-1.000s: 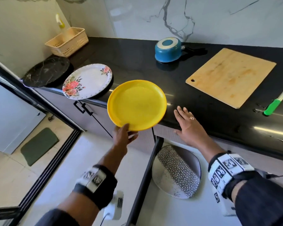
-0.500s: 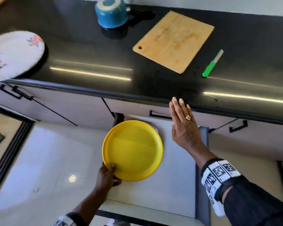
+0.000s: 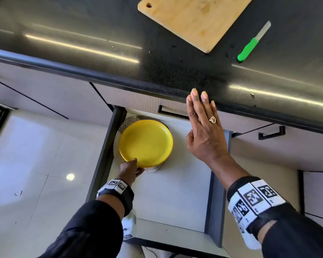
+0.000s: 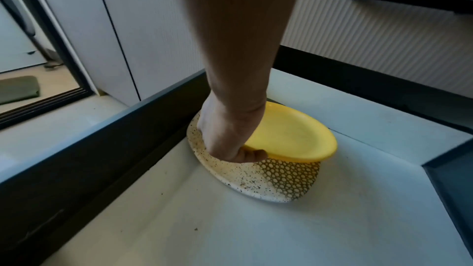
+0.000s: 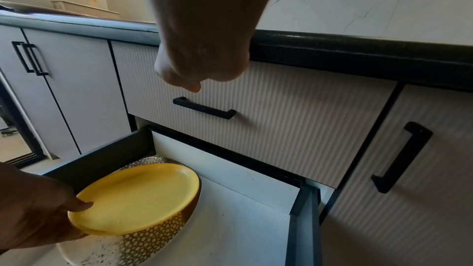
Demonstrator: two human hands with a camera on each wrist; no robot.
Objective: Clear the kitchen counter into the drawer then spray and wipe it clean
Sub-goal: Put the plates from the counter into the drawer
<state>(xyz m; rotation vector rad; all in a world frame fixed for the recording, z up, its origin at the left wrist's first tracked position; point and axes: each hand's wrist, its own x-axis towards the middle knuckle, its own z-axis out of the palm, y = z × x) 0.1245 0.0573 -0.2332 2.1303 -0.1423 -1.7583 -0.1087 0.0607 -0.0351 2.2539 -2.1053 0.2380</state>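
Observation:
My left hand (image 3: pixel 131 169) (image 4: pixel 230 139) grips the near rim of a yellow plate (image 3: pixel 146 143) (image 4: pixel 291 135) (image 5: pixel 138 195), thumb on top and fingers curled beneath. The plate sits low over a speckled, dotted plate (image 3: pixel 127 122) (image 4: pixel 279 177) (image 5: pixel 143 244) lying in the open drawer (image 3: pixel 175 192) (image 4: pixel 256 230) at its far left corner. My right hand (image 3: pixel 203 127) hovers flat with straight fingers above the drawer, its fingertips near the black counter edge (image 3: pixel 119 81), holding nothing.
On the black counter lie a wooden cutting board (image 3: pixel 196 19) and a green-handled knife (image 3: pixel 250 47). A shut drawer with a black handle (image 5: pixel 204 108) sits above the open one. Dark drawer walls (image 4: pixel 102 139) rise on both sides. White floor tiles (image 3: pixel 35 164) lie left.
My left hand has carried the yellow plate from above the counter edge down into the open drawer, over the dotted plate. The right hand stayed flat near the counter edge.

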